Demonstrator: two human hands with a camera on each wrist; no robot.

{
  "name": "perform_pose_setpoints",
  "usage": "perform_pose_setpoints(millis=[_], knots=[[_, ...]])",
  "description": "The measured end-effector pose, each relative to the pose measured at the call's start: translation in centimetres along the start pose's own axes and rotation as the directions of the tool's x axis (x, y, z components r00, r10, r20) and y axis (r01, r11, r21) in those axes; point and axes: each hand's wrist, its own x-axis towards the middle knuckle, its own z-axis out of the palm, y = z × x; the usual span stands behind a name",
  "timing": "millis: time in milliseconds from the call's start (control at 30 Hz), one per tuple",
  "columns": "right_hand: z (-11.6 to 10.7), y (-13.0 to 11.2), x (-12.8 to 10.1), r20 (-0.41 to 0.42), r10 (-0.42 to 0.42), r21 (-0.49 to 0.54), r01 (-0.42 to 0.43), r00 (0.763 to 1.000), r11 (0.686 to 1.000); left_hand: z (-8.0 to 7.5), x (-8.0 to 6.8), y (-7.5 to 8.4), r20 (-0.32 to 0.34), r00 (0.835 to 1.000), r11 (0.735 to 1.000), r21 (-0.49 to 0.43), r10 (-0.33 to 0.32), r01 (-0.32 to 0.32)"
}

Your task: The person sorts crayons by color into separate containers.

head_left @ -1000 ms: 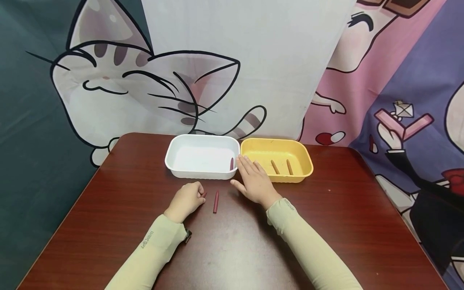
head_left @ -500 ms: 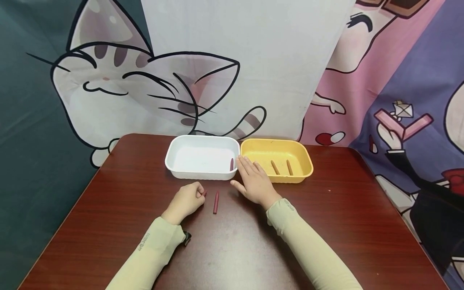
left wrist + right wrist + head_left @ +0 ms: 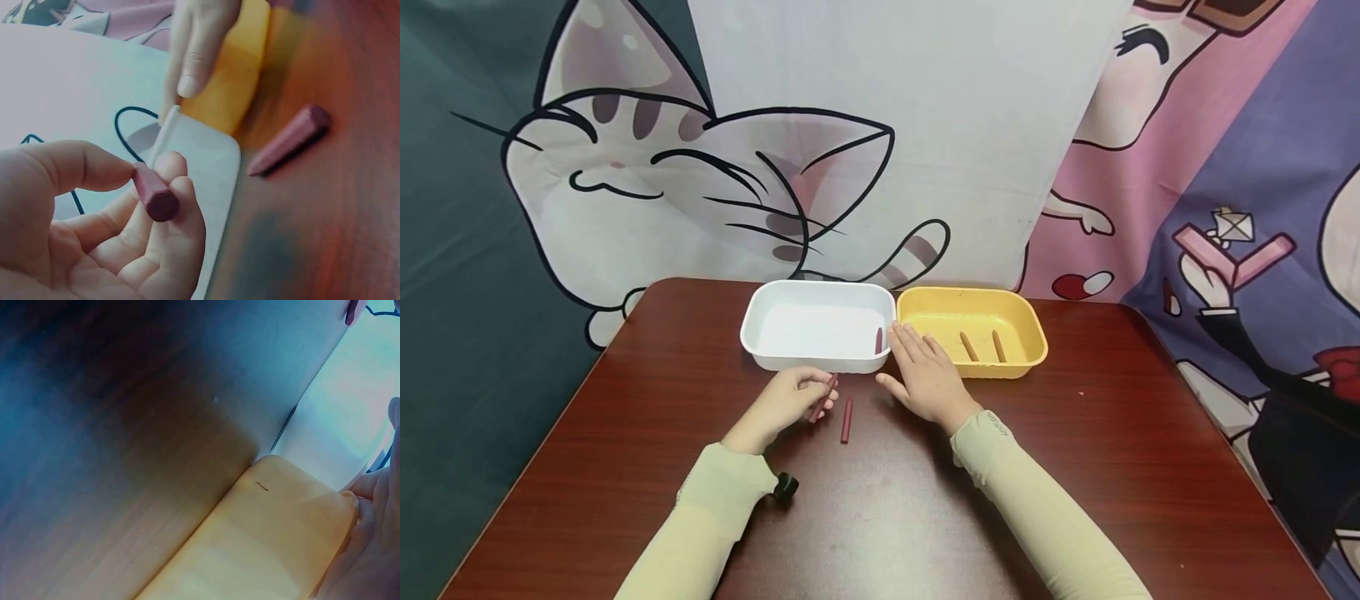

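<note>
Your left hand (image 3: 786, 402) pinches a maroon crayon (image 3: 822, 397); your right hand (image 3: 927, 375) rests flat, fingers straight, against the yellow tray (image 3: 1030, 329).

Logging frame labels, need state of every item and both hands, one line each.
Left hand: pinches a dark red crayon, lifted off the table.
Right hand: flat, fingers straight, resting against the yellow tray at its near left corner.
Second dark red crayon: lies loose on the table.
White tray: upright, one crayon inside.
Yellow tray: upright, two crayons inside.
</note>
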Motion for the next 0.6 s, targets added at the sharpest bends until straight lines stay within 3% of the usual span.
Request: perform_pose_setpoints(millis=[300,600], knots=[[-0.1,-0.1,0.0,0.006,-0.002,0.000,0.002,1.000,1.000,-1.0,1.2,1.5,-0.029,0.999,0.992,-0.127,-0.028,0.025],[-0.1,-0.1,0.0,0.005,0.000,-0.007,0.000,1.000,1.000,-1.6,3.5,3.8,-0.096,0.995,0.989,-0.149,-0.040,0.026]])
